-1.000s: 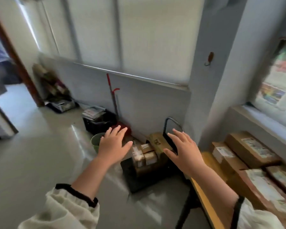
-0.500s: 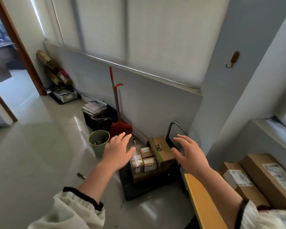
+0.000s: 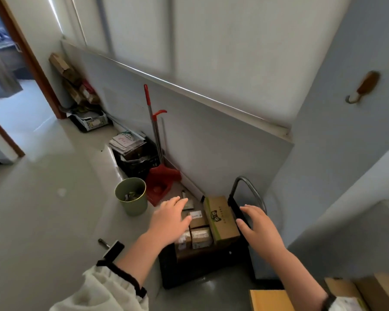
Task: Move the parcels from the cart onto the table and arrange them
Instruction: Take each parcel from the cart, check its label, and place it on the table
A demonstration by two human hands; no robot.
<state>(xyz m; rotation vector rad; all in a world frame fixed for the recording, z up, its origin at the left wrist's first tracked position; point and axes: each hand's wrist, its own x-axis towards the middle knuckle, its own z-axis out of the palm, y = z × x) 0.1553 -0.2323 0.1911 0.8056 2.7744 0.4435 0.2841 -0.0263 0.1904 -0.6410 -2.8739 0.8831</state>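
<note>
Both hands have dropped closer to the cart [image 3: 202,272], which stands on the floor against the far wall, just left of the yellow bench [image 3: 268,299]. Parcels [image 3: 221,217] sit stacked on it, apparently small cartons. Left hand [image 3: 170,221] and right hand [image 3: 259,227] hover over them, fingers spread, empty. A green bin [image 3: 131,196] stands left.

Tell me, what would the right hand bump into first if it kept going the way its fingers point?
Probably the cart's black handle post. The right hand is open and its fingers point up-left toward that post, with the green-printed box just beyond. Depth is hard to judge from one view.
</note>
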